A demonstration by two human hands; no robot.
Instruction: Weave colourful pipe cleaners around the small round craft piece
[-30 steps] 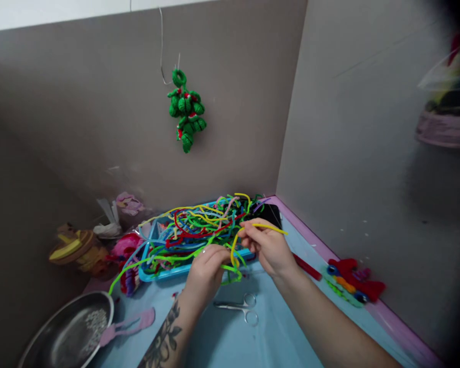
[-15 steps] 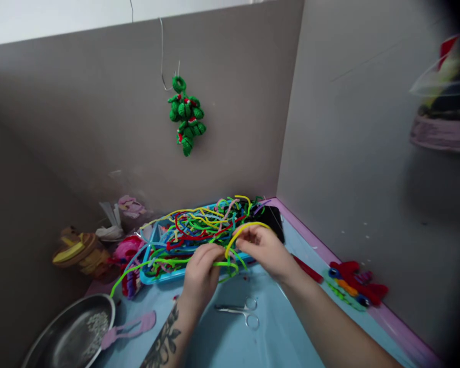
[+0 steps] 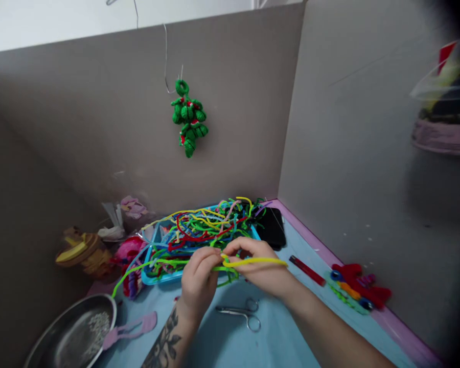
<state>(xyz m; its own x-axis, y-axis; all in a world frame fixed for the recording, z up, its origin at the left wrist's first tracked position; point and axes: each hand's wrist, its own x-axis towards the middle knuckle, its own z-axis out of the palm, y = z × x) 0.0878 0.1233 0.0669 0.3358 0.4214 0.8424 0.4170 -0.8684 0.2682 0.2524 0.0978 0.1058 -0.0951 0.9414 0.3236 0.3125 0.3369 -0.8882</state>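
Observation:
My left hand is closed in a pinch on a bright green pipe cleaner, whose long end trails left toward the metal bowl. Close against it, the fingers of my right hand pinch at the bent end of a yellow pipe cleaner. The yellow strand runs out to the right across the back of that hand. Where yellow and green meet, the fingertips hide the join. Green loops hang just below the fingers. Behind both hands sits a blue tray heaped with pipe cleaners of many colours.
Scissors lie on the blue table cover below my hands. At left are a metal bowl with small white beads and a pink strap-like piece. A red stick, a black phone-like slab and a red fuzzy figure lie right.
The yellow pipe cleaner has swung from arching up over my right hand to lying rightward across it. My right hand has come lower and nearer to my left, which stays almost in place.

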